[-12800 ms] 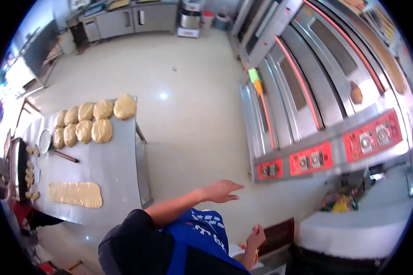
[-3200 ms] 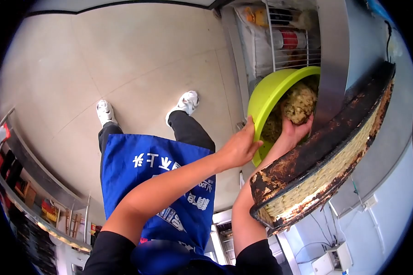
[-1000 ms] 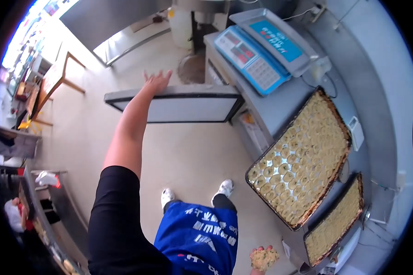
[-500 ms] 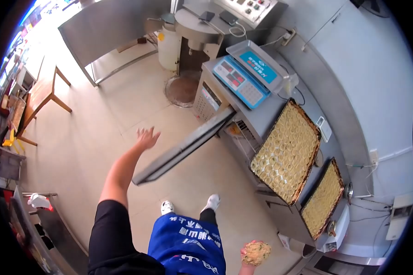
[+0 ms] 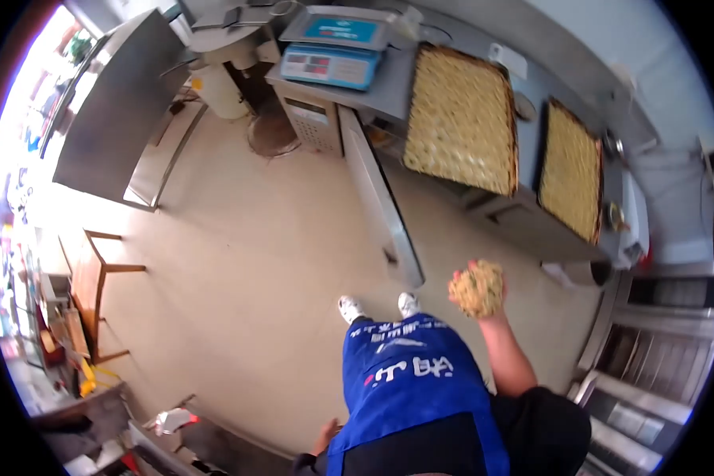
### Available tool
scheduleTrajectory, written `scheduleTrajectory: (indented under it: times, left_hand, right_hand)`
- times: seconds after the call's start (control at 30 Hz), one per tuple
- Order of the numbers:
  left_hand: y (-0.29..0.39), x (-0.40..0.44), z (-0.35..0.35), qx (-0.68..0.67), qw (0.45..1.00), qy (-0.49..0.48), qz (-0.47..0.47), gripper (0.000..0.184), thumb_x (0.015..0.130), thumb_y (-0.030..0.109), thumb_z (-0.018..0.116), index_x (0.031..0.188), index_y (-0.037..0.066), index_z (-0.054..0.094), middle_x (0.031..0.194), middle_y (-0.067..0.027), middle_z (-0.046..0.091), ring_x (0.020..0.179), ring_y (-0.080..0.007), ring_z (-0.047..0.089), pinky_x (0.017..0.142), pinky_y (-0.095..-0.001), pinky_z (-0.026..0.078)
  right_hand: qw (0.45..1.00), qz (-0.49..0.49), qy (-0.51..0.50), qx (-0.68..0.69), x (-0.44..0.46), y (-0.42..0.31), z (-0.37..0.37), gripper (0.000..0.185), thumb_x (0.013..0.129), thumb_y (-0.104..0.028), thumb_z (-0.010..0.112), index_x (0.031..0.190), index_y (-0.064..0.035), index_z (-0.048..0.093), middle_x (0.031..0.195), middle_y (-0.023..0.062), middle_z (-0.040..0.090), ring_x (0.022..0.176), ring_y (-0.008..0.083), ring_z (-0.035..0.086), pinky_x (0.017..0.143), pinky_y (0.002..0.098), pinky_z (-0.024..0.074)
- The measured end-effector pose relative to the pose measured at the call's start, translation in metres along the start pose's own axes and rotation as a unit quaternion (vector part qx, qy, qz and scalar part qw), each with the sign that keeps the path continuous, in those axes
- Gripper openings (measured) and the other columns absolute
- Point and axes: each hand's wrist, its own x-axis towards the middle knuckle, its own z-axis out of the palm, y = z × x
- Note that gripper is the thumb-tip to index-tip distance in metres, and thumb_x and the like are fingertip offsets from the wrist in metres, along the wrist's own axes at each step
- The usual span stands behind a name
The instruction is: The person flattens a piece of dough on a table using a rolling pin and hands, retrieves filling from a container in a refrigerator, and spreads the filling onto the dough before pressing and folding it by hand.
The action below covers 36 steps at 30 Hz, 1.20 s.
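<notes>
A ball of pale, lumpy mixture with green flecks [image 5: 477, 289], like dough or filling, rests in my right hand [image 5: 496, 312], its fingers curled around the left side. That hand is held out in front of me, to the right of the blue apron [image 5: 412, 366]. My left hand [image 5: 325, 435] hangs low beside the apron's left edge; only part of it shows, with the fingers loosely apart and nothing visible in them. Beyond the right hand, the larger tray [image 5: 517, 143] and the smaller tray [image 5: 601, 159] on the counter are covered with pale pieces.
A cabinet door [image 5: 382, 206] stands swung out into the floor space ahead. On the counter is a blue scale [image 5: 331, 65]. A wooden table [image 5: 89, 289] stands at left, a steel-fronted unit [image 5: 119, 111] at far left, and steel racks [image 5: 650, 357] at right.
The view has turned to the right. My left hand has dropped from its outstretched position to my side. My right hand has come up and forward, still holding the lumpy ball.
</notes>
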Motion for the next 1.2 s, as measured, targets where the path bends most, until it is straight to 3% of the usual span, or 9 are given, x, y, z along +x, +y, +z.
scheduleTrajectory:
  times: [0.1, 0.3, 0.6, 0.63, 0.7, 0.77, 0.8, 1.03, 1.2]
  left_hand:
    - [-0.035, 0.020, 0.048, -0.018, 0.995, 0.052, 0.083, 0.072, 0.108, 0.049, 0.059, 0.164, 0.011, 0.036, 0.159, -0.0226, 0.054, 0.136, -0.0468, 0.058, 0.112, -0.0647, 0.047]
    - [-0.096, 0.035, 0.141, -0.051, 0.978, 0.064, 0.190, 0.067, 0.107, 0.046, 0.058, 0.159, 0.007, 0.041, 0.151, -0.0249, 0.058, 0.128, -0.0457, 0.063, 0.106, -0.0609, 0.052]
    - [-0.284, -0.002, 0.225, -0.123, 0.979, 0.096, 0.131, 0.060, 0.107, 0.041, 0.058, 0.151, 0.001, 0.048, 0.140, -0.0284, 0.065, 0.115, -0.0441, 0.069, 0.096, -0.0551, 0.058]
    - [-0.309, -0.005, 0.241, -0.146, 0.976, 0.101, 0.125, 0.059, 0.107, 0.040, 0.058, 0.150, 0.001, 0.048, 0.139, -0.0288, 0.065, 0.114, -0.0440, 0.070, 0.095, -0.0544, 0.058]
    - [-0.356, -0.010, 0.284, -0.218, 0.962, 0.120, 0.110, 0.057, 0.107, 0.039, 0.057, 0.148, 0.000, 0.050, 0.136, -0.0296, 0.067, 0.111, -0.0436, 0.072, 0.093, -0.0532, 0.060]
    - [-0.401, -0.018, 0.331, -0.297, 0.943, 0.126, 0.085, 0.056, 0.107, 0.038, 0.057, 0.146, -0.002, 0.052, 0.134, -0.0304, 0.068, 0.109, -0.0433, 0.073, 0.091, -0.0519, 0.061]
    - [-0.431, -0.013, 0.352, -0.332, 0.932, 0.125, 0.072, 0.055, 0.107, 0.037, 0.057, 0.145, -0.002, 0.052, 0.133, -0.0308, 0.069, 0.107, -0.0431, 0.074, 0.090, -0.0512, 0.062]
    - [-0.580, 0.017, 0.523, -0.648, 0.747, 0.125, 0.080, 0.046, 0.101, 0.025, 0.063, 0.130, -0.010, 0.059, 0.110, -0.0290, 0.076, 0.093, -0.0413, 0.077, 0.084, -0.0506, 0.065]
    - [-0.676, 0.068, 0.669, -0.703, 0.702, 0.111, 0.028, 0.035, 0.105, 0.028, 0.063, 0.118, -0.005, 0.063, 0.099, -0.0238, 0.075, 0.086, -0.0388, 0.076, 0.077, -0.0493, 0.062]
  right_hand:
    - [1.000, -0.014, 0.006, 0.012, -0.004, -0.006, -0.032, 0.085, 0.095, -0.075, 0.063, 0.153, -0.0136, 0.050, 0.147, 0.0194, 0.057, 0.141, 0.0449, 0.049, 0.106, 0.0703, 0.0499]
    - [0.995, 0.092, -0.016, 0.028, -0.002, -0.027, -0.022, 0.070, 0.097, -0.070, 0.059, 0.133, -0.0096, 0.066, 0.138, 0.0110, 0.063, 0.139, 0.0444, 0.054, 0.105, 0.0645, 0.0534]
    - [0.985, 0.169, -0.009, 0.008, -0.024, -0.028, -0.051, 0.063, 0.100, -0.063, 0.061, 0.133, -0.0094, 0.067, 0.131, 0.0124, 0.068, 0.134, 0.0420, 0.060, 0.104, 0.0607, 0.0543]
    - [0.926, 0.053, 0.034, -0.372, -0.035, -0.019, -0.084, 0.060, 0.101, -0.062, 0.062, 0.134, -0.0113, 0.067, 0.132, 0.0115, 0.068, 0.134, 0.0401, 0.060, 0.105, 0.0602, 0.0534]
    - [0.729, -0.042, 0.017, -0.683, -0.033, -0.026, -0.127, 0.047, 0.102, -0.055, 0.063, 0.129, -0.0169, 0.067, 0.128, 0.0084, 0.065, 0.123, 0.0317, 0.059, 0.097, 0.0529, 0.0513]
    - [0.959, 0.108, -0.042, -0.260, -0.020, -0.014, -0.079, 0.034, 0.102, -0.049, 0.065, 0.119, -0.0186, 0.066, 0.118, 0.0066, 0.061, 0.106, 0.0263, 0.054, 0.082, 0.0445, 0.0475]
    - [0.950, 0.230, -0.008, 0.209, -0.025, -0.008, -0.045, 0.033, 0.102, -0.047, 0.066, 0.114, -0.0166, 0.065, 0.112, 0.0069, 0.058, 0.100, 0.0273, 0.051, 0.076, 0.0430, 0.0450]
    - [0.930, 0.318, -0.109, 0.149, -0.065, 0.020, -0.013, 0.050, 0.098, -0.040, 0.074, 0.137, -0.0098, 0.067, 0.148, 0.0133, 0.061, 0.125, 0.0393, 0.058, 0.088, 0.0452, 0.0522]
    - [0.902, 0.395, -0.127, 0.116, -0.136, 0.023, 0.014, 0.053, 0.092, -0.035, 0.080, 0.138, -0.0111, 0.068, 0.142, 0.0144, 0.065, 0.126, 0.0371, 0.061, 0.088, 0.0466, 0.0540]
